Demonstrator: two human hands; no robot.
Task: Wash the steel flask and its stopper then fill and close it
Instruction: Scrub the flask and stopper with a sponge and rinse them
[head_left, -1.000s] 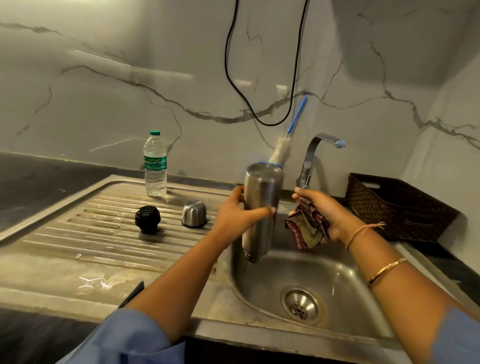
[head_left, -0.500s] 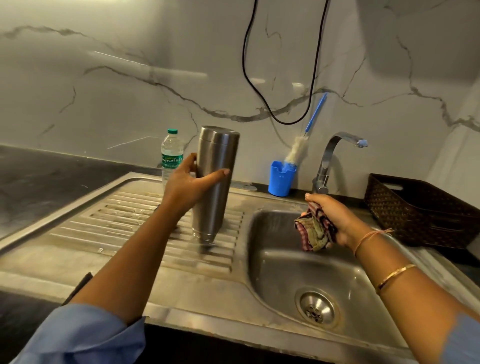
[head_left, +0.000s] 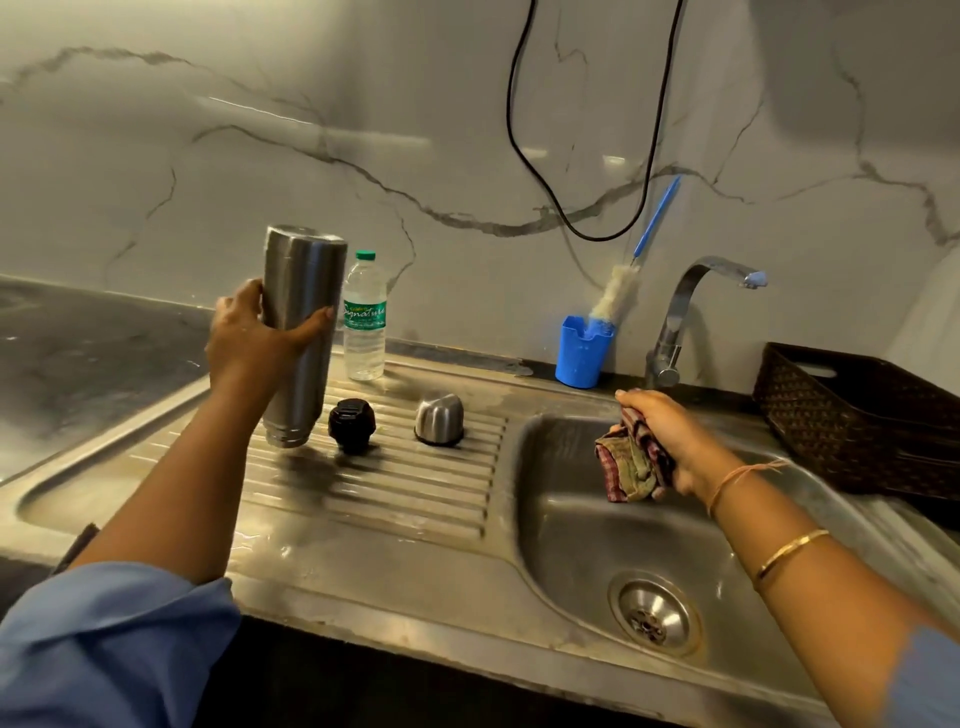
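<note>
A home kitchen: a steel sink (head_left: 545, 519) with ribbed drainboard (head_left: 405, 499) and curved tap (head_left: 691, 291) sits in a dark worktop (head_left: 78, 353) against a marble-veined wall (head_left: 208, 182), with a bottle brush (head_left: 615, 291) in a blue cup (head_left: 582, 358) and a woven basket (head_left: 852, 415).

A loose light-blue left sleeve (head_left: 104, 639) and a matching right sleeve (head_left: 927, 680) bunch near the elbows, and the right forearm wears a thin gold bangle (head_left: 789, 553) and, nearer the right hand (head_left: 670, 441), a slim orange thread (head_left: 737, 475) round the wrist.
</note>
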